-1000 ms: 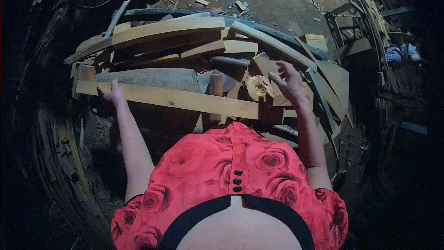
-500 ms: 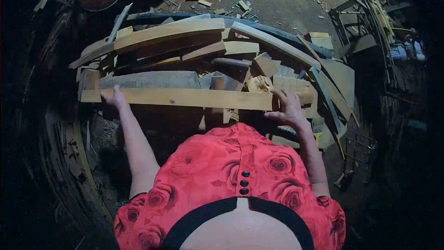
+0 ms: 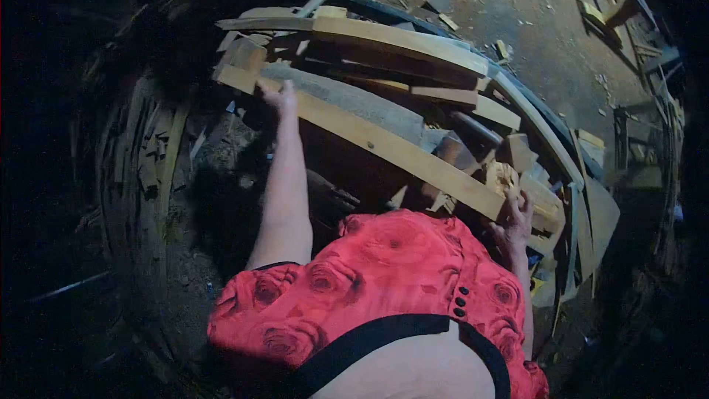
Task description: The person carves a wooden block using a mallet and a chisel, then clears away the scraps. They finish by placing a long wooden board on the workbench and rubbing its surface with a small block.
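A long pale plank (image 3: 369,140) with a dark knot lies slanted in front of me, from upper left to lower right. Near its left end, my left hand (image 3: 278,97) grips it, thumb and fingers at the edge. My right hand (image 3: 515,223) is curled round the plank's right end. Just behind the plank rests a thick grey beam (image 3: 347,103). A rough, splintered wood block (image 3: 501,176) sits beside my right fingertips.
Beyond the grey beam are stacked curved boards (image 3: 399,38) and shorter offcuts. A thin greenish strip (image 3: 572,240) leans at the right. Wood scraps (image 3: 448,22) litter the floor (image 3: 509,0). Dark piles of timber (image 3: 151,170) stand at the left.
The view has turned, so plank and pile now slant down to the right. My right hand has closed in on the plank's right end; my left hand stays near the left end.
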The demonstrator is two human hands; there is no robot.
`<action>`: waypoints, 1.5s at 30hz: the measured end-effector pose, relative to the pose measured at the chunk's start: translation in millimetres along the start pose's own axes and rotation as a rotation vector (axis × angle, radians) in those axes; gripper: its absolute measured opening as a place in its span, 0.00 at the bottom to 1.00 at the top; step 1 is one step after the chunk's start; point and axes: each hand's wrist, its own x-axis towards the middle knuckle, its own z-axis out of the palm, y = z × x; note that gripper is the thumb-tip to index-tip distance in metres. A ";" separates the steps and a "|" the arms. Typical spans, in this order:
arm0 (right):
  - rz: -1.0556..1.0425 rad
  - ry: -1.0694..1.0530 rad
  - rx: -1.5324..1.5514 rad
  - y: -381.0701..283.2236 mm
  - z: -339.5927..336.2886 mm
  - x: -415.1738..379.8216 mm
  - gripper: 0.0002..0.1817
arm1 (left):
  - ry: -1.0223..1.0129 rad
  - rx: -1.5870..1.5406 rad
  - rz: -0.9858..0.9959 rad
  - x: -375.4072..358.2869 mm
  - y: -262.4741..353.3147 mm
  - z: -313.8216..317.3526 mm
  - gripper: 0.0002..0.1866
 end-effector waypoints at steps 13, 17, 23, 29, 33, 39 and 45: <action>0.020 -0.104 0.024 -14.7 -30.3 0.2 0.38 | -0.111 0.153 -0.004 20.0 -27.3 3.5 0.48; 0.208 -0.038 0.209 -12.0 -36.4 27.4 0.38 | -0.038 0.301 0.127 17.7 -23.5 1.7 0.46; 0.186 -0.283 -0.125 -31.4 -12.3 76.3 0.51 | -0.056 0.186 0.097 16.4 -22.6 1.9 0.47; 0.215 -0.348 -0.331 -33.7 1.7 96.9 0.53 | -0.051 0.216 0.086 28.5 -44.8 3.4 0.46; 0.180 -0.307 -0.278 -39.4 -8.2 92.9 0.51 | -0.031 0.216 0.139 24.9 -42.8 5.3 0.46; -0.021 -0.246 -0.197 -32.6 8.7 98.5 0.47 | -0.042 0.244 0.075 34.7 -53.1 5.6 0.46; -0.151 0.001 -0.008 -37.1 -12.8 69.3 0.42 | -0.027 0.297 0.135 43.5 -63.4 3.8 0.46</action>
